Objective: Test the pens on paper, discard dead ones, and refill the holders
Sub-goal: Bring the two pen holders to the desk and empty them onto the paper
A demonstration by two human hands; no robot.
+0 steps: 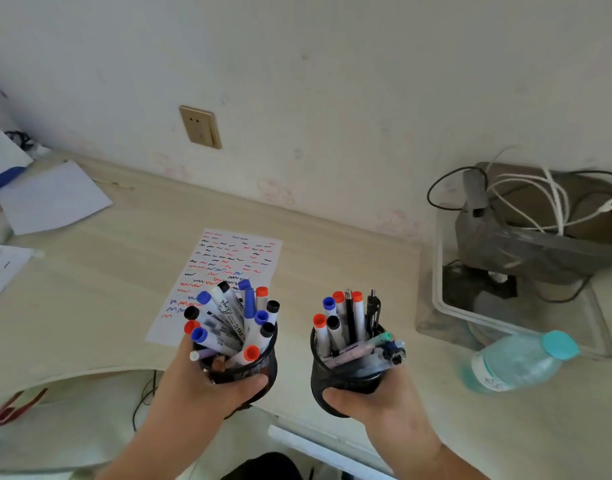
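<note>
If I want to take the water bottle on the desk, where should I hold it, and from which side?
Probably grip the water bottle around the middle of its body, coming from above. It lies on its side on the desk, teal cap toward the right, so the round body is exposed.

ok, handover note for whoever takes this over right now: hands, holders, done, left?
Left hand grips the left holder, packed with capped markers.
Right hand grips the right holder, with fewer pens.
Both are held above the desk edge.
Test sheet lies on the desk, covered in red, blue and black squiggles.
Done: testing and refilling, apparently.
Left: set both holders down. Discards not visible.
</note>
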